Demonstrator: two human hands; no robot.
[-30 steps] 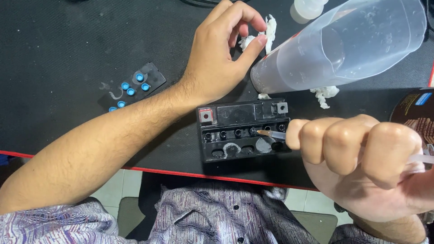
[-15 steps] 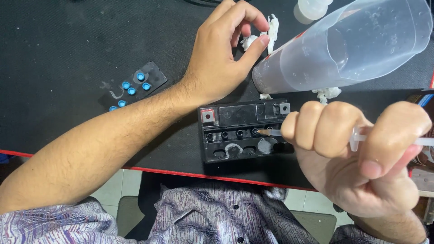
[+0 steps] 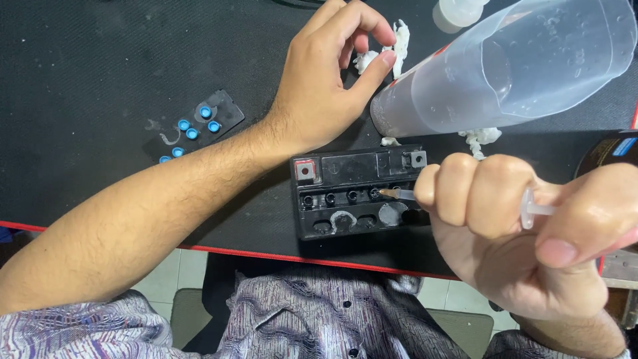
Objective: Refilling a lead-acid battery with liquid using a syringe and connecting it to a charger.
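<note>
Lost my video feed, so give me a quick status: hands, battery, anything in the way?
Right hand gripping syringe, tip at a battery fill hole. Left hand open, fingertips by white wad. Measuring jug close above battery.

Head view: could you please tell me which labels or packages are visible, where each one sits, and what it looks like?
Dark round container with a blue label patch: right edge, partly cut off.
Small white plastic bottle: top edge, only its lower part shows.
Clear plastic measuring jug: upper right, red markings on its wall.
</note>
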